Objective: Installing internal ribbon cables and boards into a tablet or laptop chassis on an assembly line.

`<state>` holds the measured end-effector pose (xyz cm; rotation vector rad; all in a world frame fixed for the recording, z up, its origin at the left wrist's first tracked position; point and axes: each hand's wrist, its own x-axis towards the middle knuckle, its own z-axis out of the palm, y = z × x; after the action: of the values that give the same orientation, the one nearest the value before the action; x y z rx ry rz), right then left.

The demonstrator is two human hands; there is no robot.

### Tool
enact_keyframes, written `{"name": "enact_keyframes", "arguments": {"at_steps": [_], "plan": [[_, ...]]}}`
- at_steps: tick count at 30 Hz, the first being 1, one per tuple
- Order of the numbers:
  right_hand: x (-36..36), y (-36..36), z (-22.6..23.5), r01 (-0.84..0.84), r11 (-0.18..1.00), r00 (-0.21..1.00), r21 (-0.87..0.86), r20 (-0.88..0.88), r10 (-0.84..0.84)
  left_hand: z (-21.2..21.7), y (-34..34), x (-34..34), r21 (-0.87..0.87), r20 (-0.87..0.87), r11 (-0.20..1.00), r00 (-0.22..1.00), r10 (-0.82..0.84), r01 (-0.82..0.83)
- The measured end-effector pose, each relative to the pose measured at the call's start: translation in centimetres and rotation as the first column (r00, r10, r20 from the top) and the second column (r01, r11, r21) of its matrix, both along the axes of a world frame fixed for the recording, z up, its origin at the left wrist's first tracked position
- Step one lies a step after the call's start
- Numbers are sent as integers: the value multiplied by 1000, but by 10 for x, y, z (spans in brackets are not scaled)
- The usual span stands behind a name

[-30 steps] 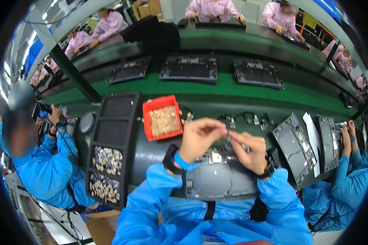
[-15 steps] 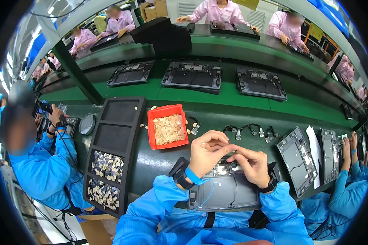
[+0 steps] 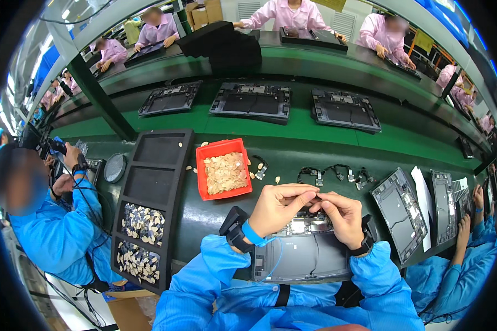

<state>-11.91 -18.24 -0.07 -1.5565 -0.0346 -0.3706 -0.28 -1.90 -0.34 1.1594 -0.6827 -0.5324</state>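
green assembly bench (image 3: 315,129) carries an opened grey tablet chassis (image 3: 303,254) at its near edge. above it, left hand (image 3: 279,207) and right hand (image 3: 342,215) meet, fingertips pinched together on a small dark part (image 3: 316,195); red tray (image 3: 222,168) sits just beyond.

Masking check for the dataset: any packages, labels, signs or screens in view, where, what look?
Cardboard boxes: top centre behind the far bench, brown, stacked.
Yellow sign: upper right, hanging, rectangular.
White sheets: right, between open grey devices, long and narrow.
No lit screens.
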Motion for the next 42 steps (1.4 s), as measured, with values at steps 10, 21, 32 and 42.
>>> {"name": "enact_keyframes", "arguments": {"at_steps": [10,21,32,42], "plan": [[3,-4,-9,88,988,995,-126,55,-82,13,6,-2,7,708,928,657,258,-373],[6,-3,-20,64,998,997,11,-52,-64,35,91,75,115,893,566,335,302,-816],[3,-2,6,-11,988,975,-152,-222,-24,14,5,21,29,927,951,365,90,-308],[0,-2,1,-3,994,976,-111,-217,-21,-1,4,9,25,923,933,368,117,-359]]}}
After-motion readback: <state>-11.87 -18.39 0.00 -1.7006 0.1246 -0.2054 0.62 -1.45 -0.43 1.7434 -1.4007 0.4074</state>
